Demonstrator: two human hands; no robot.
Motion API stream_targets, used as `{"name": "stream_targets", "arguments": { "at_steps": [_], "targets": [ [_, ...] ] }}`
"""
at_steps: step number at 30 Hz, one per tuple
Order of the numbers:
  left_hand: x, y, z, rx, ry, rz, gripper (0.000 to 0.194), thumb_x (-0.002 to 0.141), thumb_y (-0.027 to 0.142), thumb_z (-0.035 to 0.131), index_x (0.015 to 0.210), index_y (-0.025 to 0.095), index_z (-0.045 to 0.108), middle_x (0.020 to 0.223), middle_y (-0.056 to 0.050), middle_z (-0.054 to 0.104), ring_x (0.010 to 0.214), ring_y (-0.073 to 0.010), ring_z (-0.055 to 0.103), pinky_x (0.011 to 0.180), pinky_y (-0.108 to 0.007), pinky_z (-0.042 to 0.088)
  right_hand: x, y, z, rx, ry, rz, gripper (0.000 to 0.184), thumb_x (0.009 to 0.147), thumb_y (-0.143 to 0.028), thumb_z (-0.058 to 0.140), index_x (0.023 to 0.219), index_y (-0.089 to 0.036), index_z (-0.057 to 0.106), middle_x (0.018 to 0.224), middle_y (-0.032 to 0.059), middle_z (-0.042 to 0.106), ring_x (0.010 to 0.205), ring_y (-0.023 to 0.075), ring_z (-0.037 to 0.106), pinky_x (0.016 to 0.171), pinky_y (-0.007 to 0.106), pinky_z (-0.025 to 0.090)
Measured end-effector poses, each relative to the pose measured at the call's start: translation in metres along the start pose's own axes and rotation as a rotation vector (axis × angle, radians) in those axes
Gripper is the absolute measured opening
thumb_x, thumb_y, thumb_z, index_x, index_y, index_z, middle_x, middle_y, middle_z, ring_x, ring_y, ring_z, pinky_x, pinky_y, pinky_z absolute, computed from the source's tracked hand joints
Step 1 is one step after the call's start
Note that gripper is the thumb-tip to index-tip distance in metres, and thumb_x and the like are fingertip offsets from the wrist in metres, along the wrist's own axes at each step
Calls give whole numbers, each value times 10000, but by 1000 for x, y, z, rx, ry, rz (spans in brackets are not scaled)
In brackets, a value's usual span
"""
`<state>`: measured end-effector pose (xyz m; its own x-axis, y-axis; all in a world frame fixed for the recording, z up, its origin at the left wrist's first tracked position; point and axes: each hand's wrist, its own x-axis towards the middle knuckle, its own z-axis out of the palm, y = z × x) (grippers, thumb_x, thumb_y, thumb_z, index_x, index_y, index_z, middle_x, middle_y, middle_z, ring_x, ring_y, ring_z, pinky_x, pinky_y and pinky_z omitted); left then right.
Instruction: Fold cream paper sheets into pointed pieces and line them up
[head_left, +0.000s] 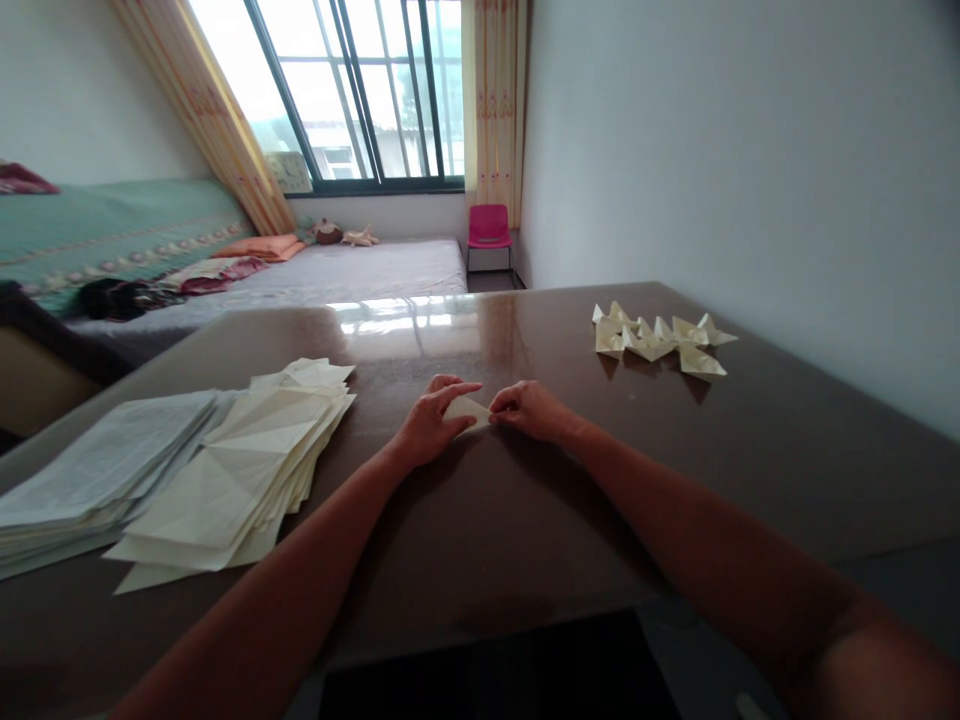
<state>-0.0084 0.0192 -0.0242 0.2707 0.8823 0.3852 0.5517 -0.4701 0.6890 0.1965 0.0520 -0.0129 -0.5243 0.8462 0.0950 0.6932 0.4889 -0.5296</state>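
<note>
A small folded piece of cream paper (466, 410) is held between my two hands, just above or on the middle of the brown table (480, 540). My left hand (435, 415) grips its left side, thumb below and fingers above, with the index finger stretched along the top. At its right corner, the thumb and fingertips of my right hand (529, 408) pinch the paper. My fingers cover part of the folds, so the full shape cannot be made out.
Creased cream sheets (247, 450) lie in a loose stack on the left, beside a pile of greyish printed paper (105, 460). Several folded paper pieces (652, 338) stand at the back right. Beyond the table are a bed (390, 265) and a pink chair (489, 228); a white wall (735, 150) runs along the right.
</note>
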Motion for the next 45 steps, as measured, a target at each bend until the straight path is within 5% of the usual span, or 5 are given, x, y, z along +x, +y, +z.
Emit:
{"name": "stream_targets", "arguments": {
  "at_steps": [9,16,32,38,45],
  "targets": [
    [0,-3,0,17,0,5,477,741,251,654,1212,224,586,1172,-60,458,949,-153,551,818,-284,508,-1,-3,-3,55,-60,-119,181,824,-247,561,843,-158,716,715,17,688,637,109,570,619,198,382],
    [-3,4,-5,422,242,124,324,850,320,551,1158,240,611,1093,-57,559,1065,-205,512,973,-359,425,5,2,-8,45,6,95,200,845,-264,524,809,-143,679,659,18,684,589,104,548,549,199,336],
    [-13,17,1,565,-207,268,309,928,261,372,1001,257,672,993,-29,636,858,-142,599,750,-239,466,-6,-3,-10,272,-377,82,389,868,-415,473,707,-128,679,503,6,616,416,76,449,448,187,320],
    [-13,7,-18,213,-270,218,308,831,124,406,892,205,697,1028,-49,642,911,-144,608,852,-261,469,1,8,-17,-4,92,74,264,867,-322,491,751,-156,660,640,22,659,570,106,540,553,206,350],
    [-8,5,-23,119,-204,-5,154,773,221,501,777,159,642,821,-26,610,720,-125,590,687,-246,502,7,16,-4,-5,202,46,193,860,-261,506,984,-192,638,880,25,699,697,118,589,640,214,400]
  ]
}}
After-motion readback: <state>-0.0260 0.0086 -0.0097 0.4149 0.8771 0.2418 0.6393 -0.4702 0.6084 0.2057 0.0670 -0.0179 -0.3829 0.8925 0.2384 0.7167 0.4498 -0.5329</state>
